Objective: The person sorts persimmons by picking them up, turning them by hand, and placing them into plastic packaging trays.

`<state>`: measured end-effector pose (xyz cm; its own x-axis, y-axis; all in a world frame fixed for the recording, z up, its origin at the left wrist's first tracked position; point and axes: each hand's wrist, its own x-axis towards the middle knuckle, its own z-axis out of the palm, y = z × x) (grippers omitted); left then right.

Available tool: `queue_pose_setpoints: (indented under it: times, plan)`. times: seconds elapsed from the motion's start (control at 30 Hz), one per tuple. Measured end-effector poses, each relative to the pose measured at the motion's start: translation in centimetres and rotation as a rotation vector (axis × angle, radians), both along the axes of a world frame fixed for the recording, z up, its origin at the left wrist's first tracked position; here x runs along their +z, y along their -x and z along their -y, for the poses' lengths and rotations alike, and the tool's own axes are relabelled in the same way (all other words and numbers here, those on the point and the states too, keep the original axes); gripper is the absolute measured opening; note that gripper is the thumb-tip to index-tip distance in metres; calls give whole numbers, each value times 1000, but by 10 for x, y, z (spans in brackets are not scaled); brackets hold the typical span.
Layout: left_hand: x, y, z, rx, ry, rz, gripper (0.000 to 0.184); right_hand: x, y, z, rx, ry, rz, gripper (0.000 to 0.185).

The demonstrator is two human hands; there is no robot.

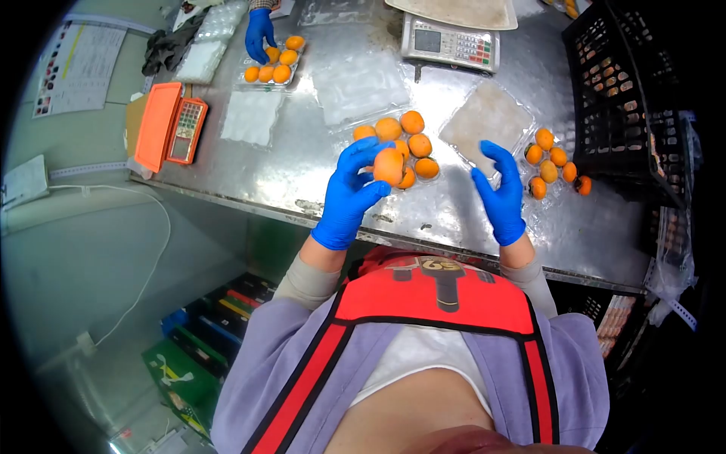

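Observation:
My left hand (350,195), in a blue glove, is closed around an orange persimmon (389,166). The fruit is raised over the near-left part of a clear plastic tray that holds several more persimmons (420,144). My hand and its fruit hide part of that tray. To the right, my right hand (501,195), also gloved in blue, has its thumb and fingers apart with nothing between them. Its fingertips are close to the near edge of a square, dull scale plate (488,125). Several loose persimmons (548,171), some showing dark leafy tops, lie right of this hand.
A black plastic crate (616,98) stands at the right. At the back is a weighing scale (450,44); an orange one (170,129) sits at left. Another person's gloved hand (259,36) touches a fruit tray. Flat clear trays (359,87) lie on the metal table (302,163).

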<state>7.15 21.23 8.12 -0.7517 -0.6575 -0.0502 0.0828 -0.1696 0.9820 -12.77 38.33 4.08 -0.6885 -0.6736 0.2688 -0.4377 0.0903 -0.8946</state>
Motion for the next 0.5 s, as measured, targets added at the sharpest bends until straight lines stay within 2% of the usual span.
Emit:
queue_pose_setpoints:
  times: [0.13, 0.2, 0.27, 0.3, 0.37, 0.5]
  plan:
    - [16, 18, -5, -50, -57, -129, 53, 33, -23, 27, 279, 91, 182, 46]
    - [16, 22, -7, -28, 109, -124, 56, 47, -30, 37, 350, 133, 274, 47]
    - [18, 25, -8, -33, 117, -125, 57, 57, -38, 44, 493, 237, 730, 48]
    - [18, 26, -8, -34, 126, -127, 58, 58, -40, 48, 491, 237, 728, 48]
    - [13, 25, -6, -35, 153, -116, 59, 60, -43, 55, 605, 326, 894, 48]
    - [13, 28, -3, -53, 256, -69, 64, 65, -48, 59, 544, 359, 907, 54]
